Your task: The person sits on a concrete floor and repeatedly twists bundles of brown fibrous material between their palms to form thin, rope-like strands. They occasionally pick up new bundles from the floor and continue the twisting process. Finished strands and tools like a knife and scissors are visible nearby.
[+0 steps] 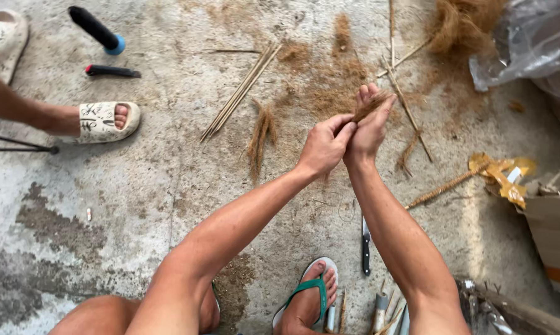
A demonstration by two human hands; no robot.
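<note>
My left hand [323,146] and my right hand [370,127] are pressed together above a concrete floor. Between them they pinch a small tuft of brown coconut fibre [370,105]. The left thumb and fingers close on its lower end, and the right palm and fingers lie flat against the tuft. Loose fibre [329,87] is strewn on the floor beyond the hands. A twisted hank of fibre [261,133] lies just left of them.
A bundle of thin sticks [240,93] lies at the back, single sticks [410,111] to the right. A knife [366,247] rests by my sandalled foot [311,298]. Another person's sandalled feet [103,121] are at left. A fibre-wrapped stick [444,186], plastic bag [534,43] and cardboard box [556,229] sit right.
</note>
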